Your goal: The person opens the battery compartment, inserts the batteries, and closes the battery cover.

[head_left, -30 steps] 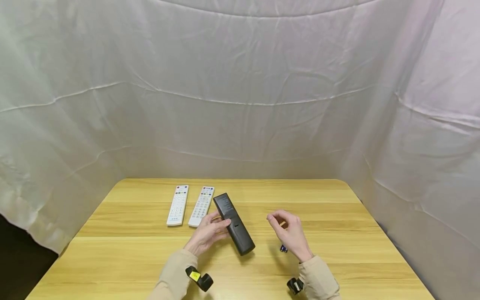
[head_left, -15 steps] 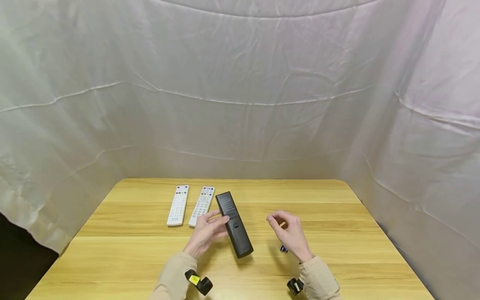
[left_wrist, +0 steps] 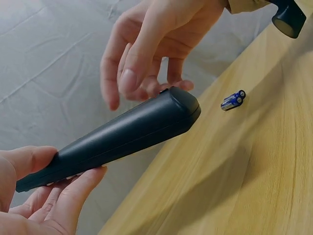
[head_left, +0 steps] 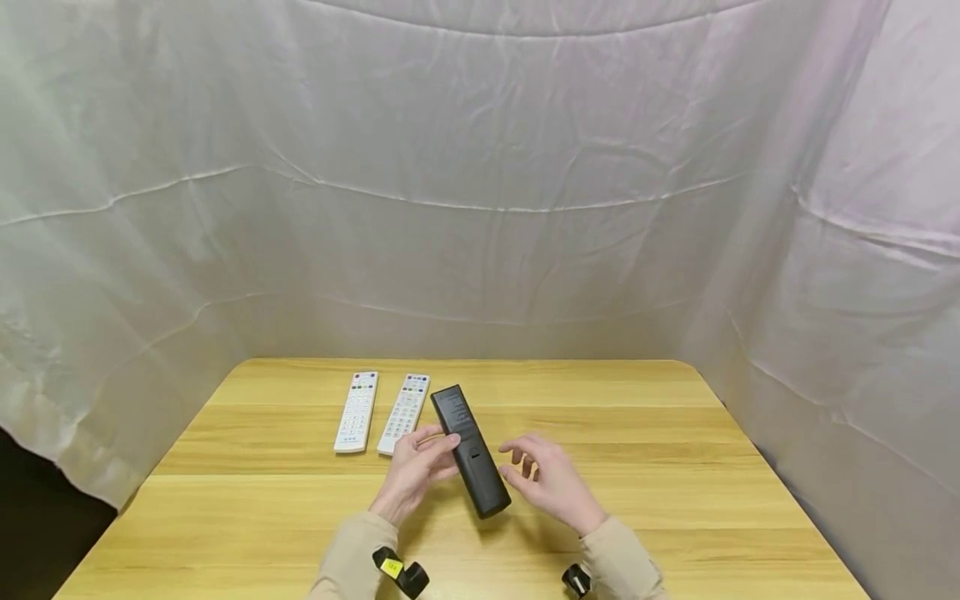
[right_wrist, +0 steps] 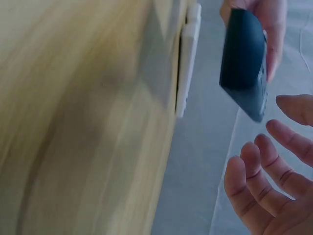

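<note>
My left hand (head_left: 415, 468) grips a black remote control (head_left: 472, 458) above the table, thumb on its back and fingers beneath. The remote's back cover with a small latch faces up in the head view. Close to the remote's right side hovers my right hand (head_left: 551, 483), its fingers loosely bent and holding nothing. In the right wrist view a gap shows between those fingers (right_wrist: 274, 166) and the remote's end. Two blue batteries (left_wrist: 233, 100) lie side by side on the table in the left wrist view; the right hand hides them in the head view.
Two white remote controls (head_left: 356, 412) (head_left: 405, 412) lie face up on the wooden table (head_left: 637, 417), left of the black one. A grey-white curtain (head_left: 480, 250) surrounds the table's back and sides. Each wrist wears a small black camera.
My right hand has moved left from over the batteries to beside the black remote, its fingers spreading apart. The left hand has turned the remote slightly and keeps hold of it.
</note>
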Demonstrator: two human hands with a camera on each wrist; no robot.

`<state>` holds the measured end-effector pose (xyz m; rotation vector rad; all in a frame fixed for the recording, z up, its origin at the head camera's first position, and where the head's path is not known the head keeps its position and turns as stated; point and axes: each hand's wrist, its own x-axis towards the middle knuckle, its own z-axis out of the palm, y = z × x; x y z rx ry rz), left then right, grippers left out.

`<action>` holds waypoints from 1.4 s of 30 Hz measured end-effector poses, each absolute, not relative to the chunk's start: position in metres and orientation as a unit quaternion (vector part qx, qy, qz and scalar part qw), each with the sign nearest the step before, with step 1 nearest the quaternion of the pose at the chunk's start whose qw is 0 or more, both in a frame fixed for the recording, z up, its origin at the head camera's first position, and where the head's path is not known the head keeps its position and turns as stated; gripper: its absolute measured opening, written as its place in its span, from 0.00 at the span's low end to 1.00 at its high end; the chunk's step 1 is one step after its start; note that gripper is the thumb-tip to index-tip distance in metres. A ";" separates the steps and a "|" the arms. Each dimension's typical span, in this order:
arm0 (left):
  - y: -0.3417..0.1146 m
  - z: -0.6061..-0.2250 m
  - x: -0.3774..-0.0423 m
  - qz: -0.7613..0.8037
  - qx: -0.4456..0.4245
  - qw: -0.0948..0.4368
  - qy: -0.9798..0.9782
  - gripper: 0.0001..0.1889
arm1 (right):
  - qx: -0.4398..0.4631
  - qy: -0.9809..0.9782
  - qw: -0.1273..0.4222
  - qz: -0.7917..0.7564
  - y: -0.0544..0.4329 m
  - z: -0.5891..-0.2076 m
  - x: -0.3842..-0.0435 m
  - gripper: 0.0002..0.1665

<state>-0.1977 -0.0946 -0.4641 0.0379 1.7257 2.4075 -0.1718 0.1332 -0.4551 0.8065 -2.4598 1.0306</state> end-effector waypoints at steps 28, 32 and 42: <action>-0.089 -0.465 -0.193 0.804 -0.004 0.089 0.587 0.26 | 0.274 -0.905 0.118 0.304 0.100 -0.447 -0.174 0.12; -0.088 -0.465 -0.193 0.804 0.000 0.091 0.588 0.25 | 0.273 -0.905 0.093 0.311 0.101 -0.446 -0.178 0.13; -0.087 -0.466 -0.194 0.799 0.003 0.094 0.594 0.26 | 0.292 -0.889 0.044 0.350 0.104 -0.444 -0.185 0.14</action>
